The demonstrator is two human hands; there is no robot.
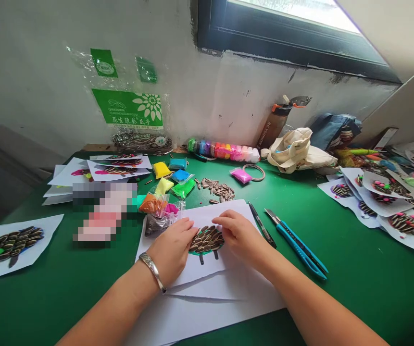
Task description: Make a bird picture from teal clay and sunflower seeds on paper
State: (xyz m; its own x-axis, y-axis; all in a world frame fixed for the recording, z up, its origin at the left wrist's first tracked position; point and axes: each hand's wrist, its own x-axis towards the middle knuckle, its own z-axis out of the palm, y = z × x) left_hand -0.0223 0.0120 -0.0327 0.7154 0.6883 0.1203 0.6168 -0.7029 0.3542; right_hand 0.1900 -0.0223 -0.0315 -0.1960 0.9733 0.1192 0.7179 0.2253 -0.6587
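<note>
On a sheet of white paper (201,271) lies an animal-like shape covered with striped sunflower seeds (207,239), edged in teal clay, with two dark clay legs below. My left hand (173,250) rests at its left side, fingers stretched out and fingertips touching the seeds. At the right side is my right hand (241,235), its index finger extended and the others bent, with no object visible in it. Its fingertips are close to the shape's upper right edge; whether they press on it is partly hidden. More loose seeds (219,190) are heaped beyond the paper.
Right of the paper lie a black pen (262,225) and a blue utility knife (298,245), blade exposed. Small clay packets (183,189) sit behind my left hand. Finished seed pictures (383,194) are stacked at right, others (100,170) at left. A bottle (273,126) stands by the wall.
</note>
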